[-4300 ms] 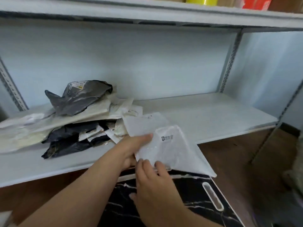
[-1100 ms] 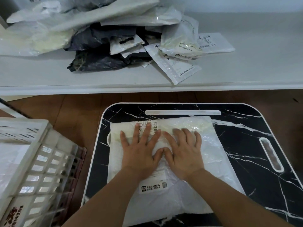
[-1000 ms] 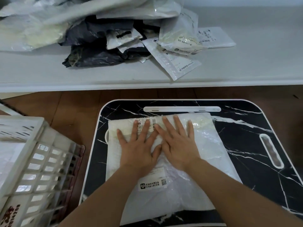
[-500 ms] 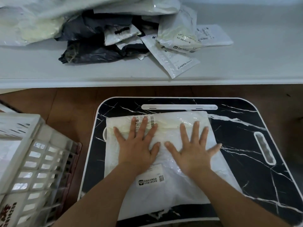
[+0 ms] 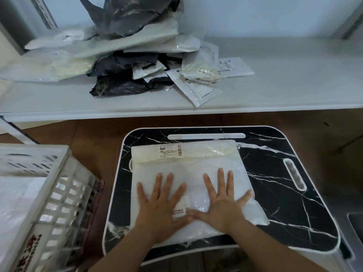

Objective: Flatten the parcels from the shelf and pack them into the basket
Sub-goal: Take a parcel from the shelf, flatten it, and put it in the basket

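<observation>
One white plastic parcel (image 5: 188,173) lay on the black marble-patterned surface (image 5: 275,183), its crinkled film mostly smooth, a cream flap with a printed label folded along its far edge. The left hand (image 5: 161,205) and right hand (image 5: 224,201) pressed flat on its near half, fingers straight and spread, gripping nothing. Flattening looked nearly finished; packing was not yet done. The white lattice basket (image 5: 59,203) stood just left, with something white inside. On the shelf (image 5: 294,85) a heap of parcels (image 5: 125,61) waited: glossy grey, black and white bags, crumpled.

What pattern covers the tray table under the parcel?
Black marble with white veins, white-edged tray table; head view.
</observation>
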### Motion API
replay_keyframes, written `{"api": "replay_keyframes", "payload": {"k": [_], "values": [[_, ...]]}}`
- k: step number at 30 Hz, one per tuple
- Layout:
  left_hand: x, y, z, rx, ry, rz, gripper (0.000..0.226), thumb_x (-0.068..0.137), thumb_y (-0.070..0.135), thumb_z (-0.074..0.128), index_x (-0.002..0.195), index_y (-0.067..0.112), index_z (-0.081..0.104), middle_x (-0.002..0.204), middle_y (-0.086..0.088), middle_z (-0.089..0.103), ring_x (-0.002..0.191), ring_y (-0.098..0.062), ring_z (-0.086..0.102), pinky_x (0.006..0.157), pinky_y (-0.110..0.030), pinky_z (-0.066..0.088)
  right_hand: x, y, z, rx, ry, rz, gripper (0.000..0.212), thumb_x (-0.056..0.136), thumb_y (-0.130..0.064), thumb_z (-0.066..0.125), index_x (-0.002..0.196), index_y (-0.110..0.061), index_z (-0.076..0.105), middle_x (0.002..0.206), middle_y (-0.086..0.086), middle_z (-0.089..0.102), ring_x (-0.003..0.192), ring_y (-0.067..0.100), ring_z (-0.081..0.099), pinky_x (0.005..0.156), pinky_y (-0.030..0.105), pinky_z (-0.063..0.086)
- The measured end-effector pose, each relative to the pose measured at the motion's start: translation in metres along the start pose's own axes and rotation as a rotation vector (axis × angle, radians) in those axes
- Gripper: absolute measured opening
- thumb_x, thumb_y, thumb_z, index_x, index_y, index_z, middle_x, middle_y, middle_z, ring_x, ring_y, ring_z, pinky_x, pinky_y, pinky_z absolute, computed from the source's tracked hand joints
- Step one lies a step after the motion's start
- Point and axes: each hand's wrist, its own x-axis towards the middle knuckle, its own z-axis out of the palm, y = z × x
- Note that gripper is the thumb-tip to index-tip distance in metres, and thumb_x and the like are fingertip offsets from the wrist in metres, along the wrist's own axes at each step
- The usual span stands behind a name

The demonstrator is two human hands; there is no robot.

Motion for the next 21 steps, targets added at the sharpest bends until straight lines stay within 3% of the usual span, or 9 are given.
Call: {"api": "replay_keyframes", "payload": {"k": [3, 4, 7, 8, 10, 12, 16, 19, 21], "values": [[-0.002, -0.003, -0.007, 0.045, 0.012, 0.055, 0.099, 0.069, 0.095, 0.022, 0.15, 0.044, -0.004, 0.16, -0.001, -0.017, 0.144, -0.03, -0.022, 0.101, -0.076, -0.004, -0.01, 0.022, 0.003, -0.069, -0.037, -0.075, 0.114, 0.057, -0.099, 0.024, 0.129, -0.042, -0.045, 0.131, -0.001, -0.062, 0.121, 0.027, -0.057, 0.096, 0.08, -0.013], [-0.004, -0.003, -0.007, 0.041, 0.029, 0.068, 0.103, 0.065, 0.097, 0.021, 0.15, 0.044, -0.004, 0.16, -0.001, -0.017, 0.144, -0.03, -0.021, 0.1, -0.077, -0.004, -0.016, 0.031, 0.006, -0.091, -0.043, -0.09, 0.116, 0.058, -0.1, 0.026, 0.129, -0.043, -0.044, 0.131, -0.002, -0.062, 0.121, 0.026, -0.057, 0.097, 0.079, -0.014], [-0.012, 0.001, -0.004, -0.034, -0.107, 0.006, 0.113, 0.057, 0.101, 0.022, 0.149, 0.036, 0.027, 0.158, -0.01, 0.021, 0.144, -0.035, 0.011, 0.095, -0.077, 0.015, -0.027, 0.045, 0.015, -0.112, -0.032, -0.094, 0.119, 0.057, -0.101, 0.029, 0.131, -0.042, -0.043, 0.13, -0.004, -0.062, 0.121, 0.026, -0.057, 0.098, 0.077, -0.018], [-0.012, 0.001, -0.002, -0.031, -0.103, 0.01, 0.113, 0.056, 0.102, 0.023, 0.149, 0.037, 0.025, 0.159, -0.009, 0.018, 0.145, -0.034, 0.008, 0.096, -0.077, 0.013, -0.027, 0.046, 0.016, -0.111, -0.039, -0.088, 0.12, 0.056, -0.101, 0.03, 0.131, -0.043, -0.044, 0.13, -0.004, -0.063, 0.121, 0.026, -0.057, 0.098, 0.076, -0.019], [-0.008, -0.001, -0.003, -0.017, -0.04, 0.036, 0.112, 0.057, 0.101, 0.026, 0.149, 0.045, -0.003, 0.16, -0.002, -0.016, 0.144, -0.029, -0.022, 0.099, -0.078, -0.005, -0.023, 0.043, 0.014, -0.095, -0.047, -0.079, 0.12, 0.051, -0.1, 0.028, 0.129, -0.044, -0.044, 0.13, -0.004, -0.063, 0.12, 0.027, -0.058, 0.098, 0.076, -0.02], [-0.003, -0.002, -0.002, -0.004, -0.065, 0.025, 0.112, 0.059, 0.099, 0.028, 0.139, 0.048, -0.032, 0.145, 0.004, -0.048, 0.132, -0.025, -0.045, 0.098, -0.073, -0.021, -0.017, 0.043, 0.009, -0.081, -0.053, -0.072, 0.119, 0.046, -0.099, 0.024, 0.127, -0.045, -0.045, 0.129, -0.004, -0.063, 0.12, 0.027, -0.058, 0.098, 0.075, -0.02], [-0.002, -0.005, -0.002, -0.041, -0.126, 0.016, 0.113, 0.057, 0.099, 0.027, 0.137, 0.048, -0.035, 0.141, 0.006, -0.052, 0.13, -0.022, -0.048, 0.098, -0.07, -0.025, -0.012, 0.046, 0.009, -0.053, -0.048, -0.08, 0.118, 0.051, -0.097, 0.03, 0.13, -0.048, -0.042, 0.131, -0.006, -0.062, 0.123, 0.025, -0.056, 0.098, 0.073, -0.02], [-0.001, -0.01, -0.005, -0.146, -0.075, 0.007, 0.111, 0.051, 0.103, 0.012, 0.142, 0.049, -0.023, 0.148, 0.01, -0.042, 0.134, -0.016, -0.043, 0.103, -0.063, -0.025, -0.011, 0.049, 0.008, 0.118, 0.098, -0.083, 0.109, 0.059, -0.093, 0.036, 0.146, -0.05, -0.015, 0.149, -0.012, -0.041, 0.138, 0.019, -0.038, 0.107, 0.067, -0.012], [-0.004, -0.015, -0.003, -0.239, 0.012, -0.164, 0.111, 0.048, 0.1, -0.007, 0.145, 0.046, -0.016, 0.151, 0.009, -0.035, 0.139, -0.018, -0.036, 0.111, -0.057, -0.02, -0.013, 0.051, 0.006, 0.236, 0.241, -0.022, 0.096, 0.066, -0.087, 0.04, 0.148, -0.049, 0.01, 0.159, -0.013, -0.016, 0.146, 0.016, -0.017, 0.114, 0.056, 0.0]]}}
